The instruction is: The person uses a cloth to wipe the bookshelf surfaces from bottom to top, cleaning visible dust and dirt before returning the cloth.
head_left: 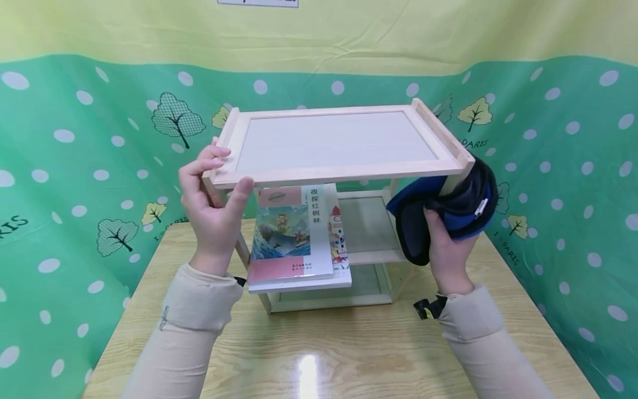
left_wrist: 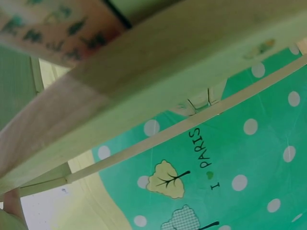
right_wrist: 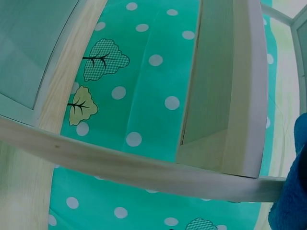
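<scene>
A pale wooden shelf rack (head_left: pixel 344 173) with several tiers stands on the table, its top panel bare. My left hand (head_left: pixel 211 208) grips the top tier's left front corner, thumb at the front edge and fingers over the side rim. My right hand (head_left: pixel 448 252) holds a folded blue-and-black fabric item (head_left: pixel 468 219) with a small white tag, around the rack's right front post. Its exact kind cannot be told. Blue fuzzy fabric (right_wrist: pixel 291 201) shows at the right wrist view's edge. Wooden rails (left_wrist: pixel 144 91) cross the left wrist view close up.
Two books lie stacked on the middle tier's left side, jutting forward: an illustrated pink-and-white one (head_left: pixel 286 235) above another (head_left: pixel 341 271). The wooden table (head_left: pixel 349 354) extends in front. A green-and-yellow curtain (head_left: pixel 65 166) with dots and trees surrounds the back and sides.
</scene>
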A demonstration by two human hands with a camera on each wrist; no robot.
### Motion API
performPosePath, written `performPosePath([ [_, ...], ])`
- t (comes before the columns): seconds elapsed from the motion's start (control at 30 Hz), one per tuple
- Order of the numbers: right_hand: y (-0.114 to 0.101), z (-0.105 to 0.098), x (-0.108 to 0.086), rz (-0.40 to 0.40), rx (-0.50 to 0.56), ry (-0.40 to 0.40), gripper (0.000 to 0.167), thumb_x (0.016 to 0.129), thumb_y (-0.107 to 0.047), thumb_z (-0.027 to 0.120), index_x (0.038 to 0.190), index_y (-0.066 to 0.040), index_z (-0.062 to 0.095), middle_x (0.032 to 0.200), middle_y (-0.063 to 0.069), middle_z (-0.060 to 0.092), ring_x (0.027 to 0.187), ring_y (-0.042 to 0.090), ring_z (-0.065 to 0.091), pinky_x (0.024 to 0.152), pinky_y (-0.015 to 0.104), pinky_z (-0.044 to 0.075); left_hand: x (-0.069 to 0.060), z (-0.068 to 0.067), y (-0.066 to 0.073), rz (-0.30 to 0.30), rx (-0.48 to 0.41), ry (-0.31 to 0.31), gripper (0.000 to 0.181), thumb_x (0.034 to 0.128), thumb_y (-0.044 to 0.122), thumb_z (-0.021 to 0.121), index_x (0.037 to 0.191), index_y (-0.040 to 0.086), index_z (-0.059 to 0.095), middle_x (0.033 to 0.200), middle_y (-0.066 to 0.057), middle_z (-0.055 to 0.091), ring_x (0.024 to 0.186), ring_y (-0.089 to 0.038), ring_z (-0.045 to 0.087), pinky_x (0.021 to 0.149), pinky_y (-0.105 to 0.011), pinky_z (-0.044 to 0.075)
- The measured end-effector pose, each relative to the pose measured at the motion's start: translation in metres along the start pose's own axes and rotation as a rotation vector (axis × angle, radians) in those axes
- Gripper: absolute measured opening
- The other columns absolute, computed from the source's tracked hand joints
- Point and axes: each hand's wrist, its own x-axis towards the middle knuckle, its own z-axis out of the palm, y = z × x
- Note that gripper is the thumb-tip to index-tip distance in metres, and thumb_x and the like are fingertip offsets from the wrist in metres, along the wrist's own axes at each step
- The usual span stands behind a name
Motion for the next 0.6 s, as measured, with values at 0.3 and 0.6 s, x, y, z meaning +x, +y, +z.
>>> performPosePath([
  [0.3, -0.001, -0.005, -0.014, 0.053, -0.026, 0.117, 0.036, 0.076, 0.002, 0.073, 0.109, -0.006, 0.061, 0.102, 0.0, 0.064, 0.093, 0.014, 0.055, 0.083, 0.023, 0.047, 0.0, -0.003, 0.0, 0.007, 0.035, -0.015, 0.073, 0.0759, 0.055, 0.079, 0.103, -0.006, 0.05, 0.114, 0.0, 0.064, 0.132, -0.031, 0.052, 0.121, -0.046, 0.036],
  [0.6, 0.002, -0.014, -0.028, 0.066, -0.011, 0.102, 0.037, 0.079, 0.004, 0.071, 0.112, -0.005, 0.059, 0.103, 0.0, 0.063, 0.094, 0.012, 0.055, 0.083, 0.023, 0.046, 0.001, -0.003, -0.001, 0.019, 0.009, -0.038, 0.064, 0.0855, 0.049, 0.072, 0.104, -0.009, 0.05, 0.117, -0.002, 0.063, 0.133, -0.033, 0.05, 0.119, -0.047, 0.038],
])
